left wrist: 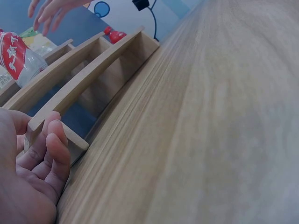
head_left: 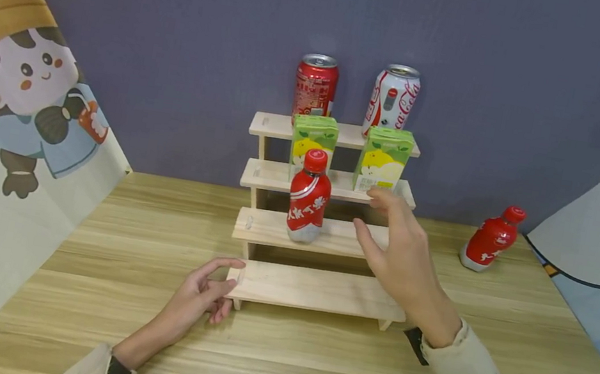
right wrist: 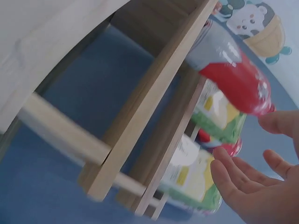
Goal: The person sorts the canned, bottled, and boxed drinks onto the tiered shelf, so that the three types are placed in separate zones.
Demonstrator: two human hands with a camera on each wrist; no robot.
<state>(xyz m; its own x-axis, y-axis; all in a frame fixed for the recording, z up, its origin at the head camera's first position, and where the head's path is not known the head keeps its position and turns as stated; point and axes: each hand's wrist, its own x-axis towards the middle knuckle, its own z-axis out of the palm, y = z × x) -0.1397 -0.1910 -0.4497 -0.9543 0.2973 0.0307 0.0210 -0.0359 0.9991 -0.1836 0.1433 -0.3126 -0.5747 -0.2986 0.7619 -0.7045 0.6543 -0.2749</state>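
A four-step wooden display rack (head_left: pixel 319 291) stands on the table. My left hand (head_left: pixel 201 292) grips the left end of its lowest step, the board (left wrist: pixel 70 95) lying between thumb and fingers. My right hand (head_left: pixel 397 253) is held over the rack's right side with fingers spread, holding nothing. Left of it, a red-capped drink bottle (head_left: pixel 308 204) stands upright on the second step from the bottom. Behind, on the third step, are two green juice cartons, a left one (head_left: pixel 315 134) partly hidden by the bottle and a right one (head_left: pixel 383 161) near my right fingertips.
A red cola can (head_left: pixel 315 89) and a white cola can (head_left: pixel 392 100) stand on the top step. Another red bottle (head_left: pixel 492 240) is on the table (head_left: pixel 490 319) to the right. Behind the rack rises a dark wall (head_left: pixel 214 58), with cartoon-printed panels at both sides.
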